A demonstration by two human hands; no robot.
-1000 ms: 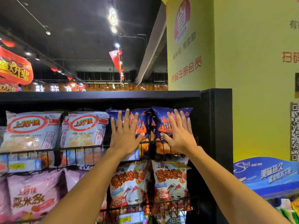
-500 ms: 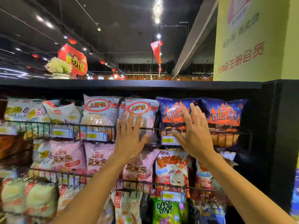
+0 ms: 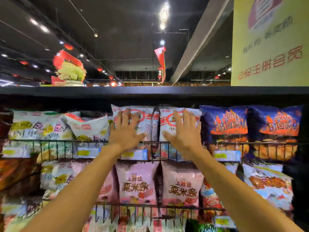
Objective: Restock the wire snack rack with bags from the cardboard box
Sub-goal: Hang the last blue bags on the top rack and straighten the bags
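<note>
Left hand flat on white bag, right hand flat, seemingly touching neighbouring bag

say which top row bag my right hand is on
The white plastic bag with the red oval logo directly beside the blue flame-printed bags; the right hand lies flat on it.

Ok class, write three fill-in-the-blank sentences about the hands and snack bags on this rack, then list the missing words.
1. The left hand and right hand press flat on two top-row bags that are mostly ____.
2. The flame-print bags right of them are dark ____.
3. The lower-row bags directly under the hands are ____.
Missing words: white; blue; pink.
</note>
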